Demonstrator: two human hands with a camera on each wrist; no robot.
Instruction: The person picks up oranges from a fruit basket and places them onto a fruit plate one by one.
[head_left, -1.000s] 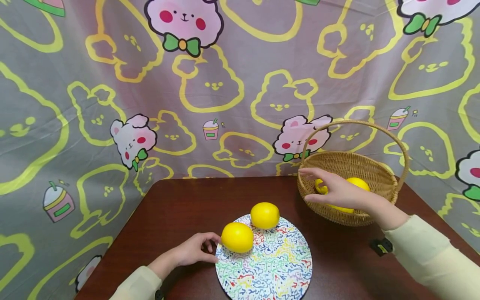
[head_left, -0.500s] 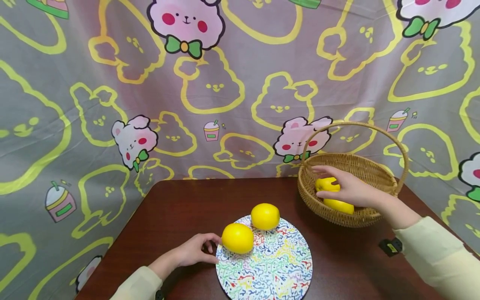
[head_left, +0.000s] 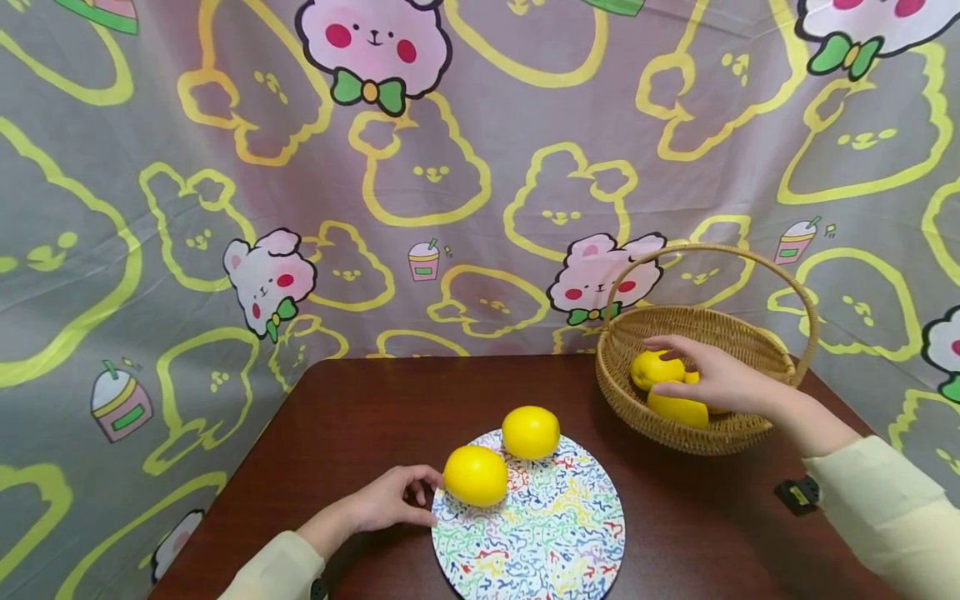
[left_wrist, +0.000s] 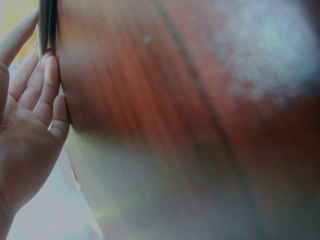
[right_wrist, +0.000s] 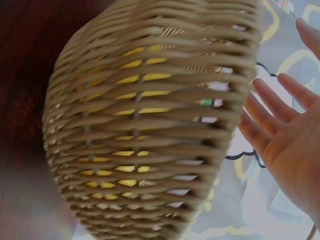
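My left hand (head_left: 393, 500) rests on the table at the left edge of a round, flat plate (head_left: 555, 542) patterned with coloured squiggles. Its thumb and fingertips are right at the rim; the left wrist view shows the fingers fairly straight beside the plate's edge (left_wrist: 44, 27). On the plate lie two lemons, one (head_left: 476, 476) near that hand and another (head_left: 531, 432) farther back. Over the wicker basket (head_left: 630, 408) hovers my right hand (head_left: 723, 379), fingers spread and holding nothing. Below it lie lemons (head_left: 678, 411), partly hidden by the hand. The right wrist view shows basket weave (right_wrist: 150, 115) beside the hand.
A tall arched handle (head_left: 712, 247) rises over the basket, which stands at the right of the dark wooden table (head_left: 390, 400). Behind the table hangs a cartoon-print cloth (head_left: 465, 250).
My right hand has moved a little rightward over the basket, uncovering more of the lemons inside. The left hand, plate and its two lemons stay in place.
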